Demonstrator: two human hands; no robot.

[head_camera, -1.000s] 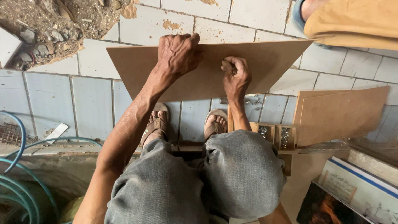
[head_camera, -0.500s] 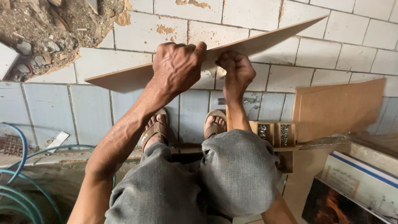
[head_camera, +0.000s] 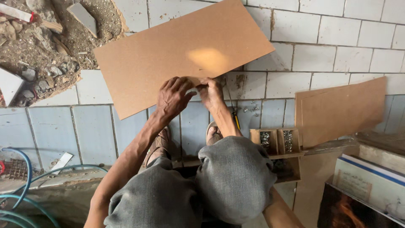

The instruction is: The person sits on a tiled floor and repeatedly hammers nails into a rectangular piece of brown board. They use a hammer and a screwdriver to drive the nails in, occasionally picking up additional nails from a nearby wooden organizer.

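Board: brown fibreboard panel [head_camera: 181, 55], flat side up, tilted, held above the tiled floor [head_camera: 337, 38] in front of the knees.
Left hand [head_camera: 174, 98]: at the board's near edge, fingers curled and pinching that edge.
Right hand [head_camera: 211, 93]: just beside the left, on the same edge, fingers pressed together on something too small to tell.
Doing it well: probably best to keep both grips firm and the panel level.
Right of board: second brown panel [head_camera: 339, 110]; small wooden box [head_camera: 276, 141] of metal fittings.
Left of board: rubble patch [head_camera: 46, 38]; blue hoses [head_camera: 17, 190] nearer.
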